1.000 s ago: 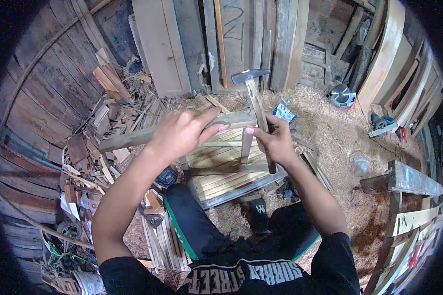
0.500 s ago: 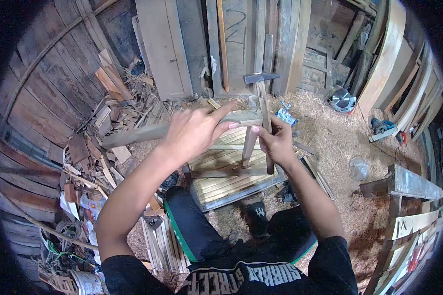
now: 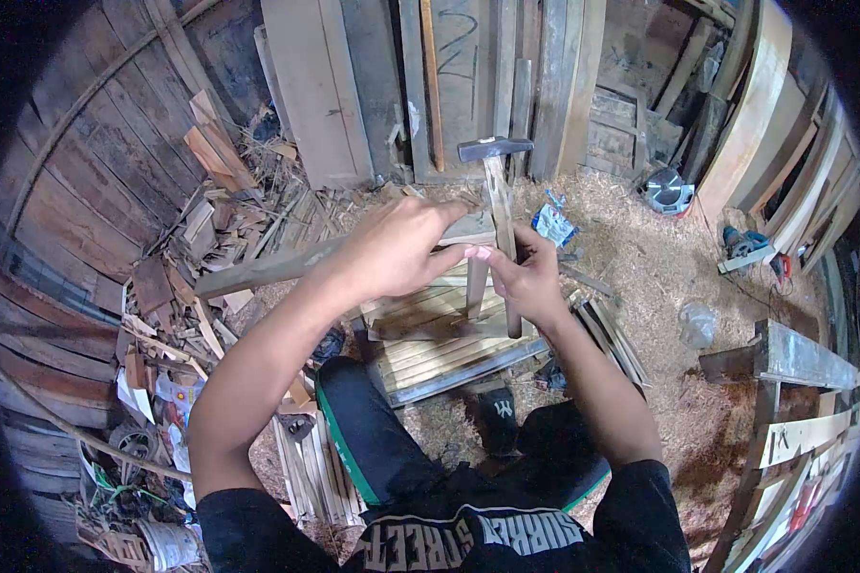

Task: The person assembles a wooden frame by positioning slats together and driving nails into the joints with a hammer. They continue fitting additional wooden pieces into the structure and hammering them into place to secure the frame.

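Note:
My left hand [image 3: 403, 246] is wrapped over the end of a long grey wooden bar [image 3: 268, 267], its index finger and thumb reaching along the end. My right hand [image 3: 533, 285] is closed around the wooden handle of a hammer [image 3: 502, 205]. The hammer stands nearly upright beside the bar's end, its dark metal head above both hands. The tips of my two thumbs meet at the bar's near edge; whether anything small is between them is hidden. A shorter wooden piece [image 3: 476, 288] slants down below the bar.
A slatted wooden panel [image 3: 449, 349] lies between my legs. Scrap wood [image 3: 201, 239] is heaped at left. A blue-and-white packet [image 3: 553, 225], a circular saw [image 3: 668, 193] and a blue power tool [image 3: 741, 244] rest on shavings at right. Boards [image 3: 320, 95] lean against the back wall.
The hammer has shifted slightly left and its head a little higher. My thumbs have come together at the bar's end, where they were apart before.

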A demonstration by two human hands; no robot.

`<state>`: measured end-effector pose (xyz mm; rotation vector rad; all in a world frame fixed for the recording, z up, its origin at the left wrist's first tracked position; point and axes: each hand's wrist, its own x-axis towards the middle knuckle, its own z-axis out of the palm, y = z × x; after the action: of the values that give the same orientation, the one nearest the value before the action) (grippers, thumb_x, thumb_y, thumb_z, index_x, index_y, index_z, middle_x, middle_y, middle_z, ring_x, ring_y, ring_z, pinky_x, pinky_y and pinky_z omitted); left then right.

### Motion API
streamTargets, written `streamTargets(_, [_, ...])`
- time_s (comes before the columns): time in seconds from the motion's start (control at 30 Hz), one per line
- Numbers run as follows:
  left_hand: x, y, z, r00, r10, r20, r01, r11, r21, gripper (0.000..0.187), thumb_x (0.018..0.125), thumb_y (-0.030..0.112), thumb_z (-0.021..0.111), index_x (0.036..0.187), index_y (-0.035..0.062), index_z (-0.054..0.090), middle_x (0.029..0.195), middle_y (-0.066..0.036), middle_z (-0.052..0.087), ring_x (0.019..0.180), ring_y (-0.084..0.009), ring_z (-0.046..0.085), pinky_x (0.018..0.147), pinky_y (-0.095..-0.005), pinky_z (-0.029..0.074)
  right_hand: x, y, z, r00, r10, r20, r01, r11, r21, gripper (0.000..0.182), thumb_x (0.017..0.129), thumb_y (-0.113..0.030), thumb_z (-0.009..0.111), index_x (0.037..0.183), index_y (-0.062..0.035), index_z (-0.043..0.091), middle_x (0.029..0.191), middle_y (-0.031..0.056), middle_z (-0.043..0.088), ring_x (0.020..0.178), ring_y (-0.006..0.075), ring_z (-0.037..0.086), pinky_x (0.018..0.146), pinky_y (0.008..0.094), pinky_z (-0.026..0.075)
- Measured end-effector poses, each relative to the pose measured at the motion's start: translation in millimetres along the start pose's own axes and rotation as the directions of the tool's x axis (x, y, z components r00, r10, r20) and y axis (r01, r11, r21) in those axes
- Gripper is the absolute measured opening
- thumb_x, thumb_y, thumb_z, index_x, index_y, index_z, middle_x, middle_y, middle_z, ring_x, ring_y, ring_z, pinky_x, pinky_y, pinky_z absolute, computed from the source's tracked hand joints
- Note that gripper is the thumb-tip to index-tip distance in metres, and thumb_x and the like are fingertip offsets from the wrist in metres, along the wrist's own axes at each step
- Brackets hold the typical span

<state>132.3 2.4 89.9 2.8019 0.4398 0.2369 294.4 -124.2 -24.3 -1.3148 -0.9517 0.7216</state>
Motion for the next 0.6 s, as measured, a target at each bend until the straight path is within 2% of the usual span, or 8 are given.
streamTargets(0.17, [3,-5,1,0.999,-0.008,0.043,0.012,0.995,-0.094,0.04,0.094,0.024,0.069,0.122,-0.0045,0.065,0.101,-0.029,0.071,0.096,-0.0445,0.07,0.087,-0.0501,0.055,-2,3,0,0.999,-0.034,0.027,0.032,0.997,0.065,0.031,0.093,-0.011,0.077,0.12,0.0006,0.07,0.101,0.0049,0.073,0.089,0.0098,0.065,0.078,0.028,0.054])
streamTargets(0.3, [3,-10,4,0.999,0.049,0.02,-0.048,0.996,-0.075,0.039,0.093,0.023,0.071,0.122,-0.004,0.066,0.101,-0.029,0.071,0.094,-0.0441,0.07,0.086,-0.0496,0.056,-5,4,0,0.999,0.029,0.015,-0.03,0.995,0.097,0.032,0.093,-0.011,0.077,0.121,0.0016,0.069,0.1,0.0045,0.073,0.088,0.0094,0.064,0.078,0.0276,0.053])
streamTargets(0.4, [3,-16,0,0.998,0.048,0.034,-0.043,0.993,-0.113,0.038,0.093,0.022,0.072,0.121,-0.0025,0.067,0.102,-0.028,0.072,0.094,-0.0429,0.071,0.084,-0.0482,0.056,-5,6,2,1.0,0.029,0.011,-0.03,0.994,0.109,0.032,0.093,-0.01,0.077,0.121,0.0022,0.068,0.101,0.0047,0.073,0.088,0.0092,0.064,0.077,0.0273,0.053])
streamTargets(0.47, [2,-20,-8,0.99,0.108,0.092,-0.092,0.982,-0.165,0.039,0.091,0.023,0.075,0.121,-0.0009,0.069,0.102,-0.026,0.073,0.094,-0.0406,0.072,0.084,-0.0467,0.056,-5,7,3,1.0,0.006,0.007,-0.006,0.994,0.108,0.032,0.093,-0.01,0.077,0.121,0.0024,0.068,0.101,0.0048,0.073,0.089,0.0092,0.064,0.077,0.0273,0.053])
streamTargets(0.53, [0,-21,-11,0.991,0.095,0.093,-0.08,0.985,-0.155,0.04,0.091,0.024,0.076,0.122,-0.0002,0.069,0.104,-0.025,0.073,0.095,-0.0393,0.073,0.084,-0.0462,0.056,-5,10,3,1.0,0.004,0.026,-0.009,0.977,0.211,0.032,0.092,-0.009,0.077,0.121,0.0023,0.068,0.101,0.005,0.073,0.089,0.0093,0.064,0.078,0.0273,0.053])
streamTargets(0.6, [-2,-20,-10,0.992,0.085,0.097,-0.07,0.987,-0.146,0.041,0.091,0.025,0.076,0.123,0.0005,0.069,0.105,-0.025,0.073,0.096,-0.038,0.073,0.085,-0.0457,0.056,-5,12,3,1.0,0.015,0.014,-0.017,0.978,0.206,0.033,0.092,-0.009,0.077,0.121,0.0025,0.068,0.101,0.0052,0.073,0.09,0.0093,0.064,0.078,0.0273,0.053])
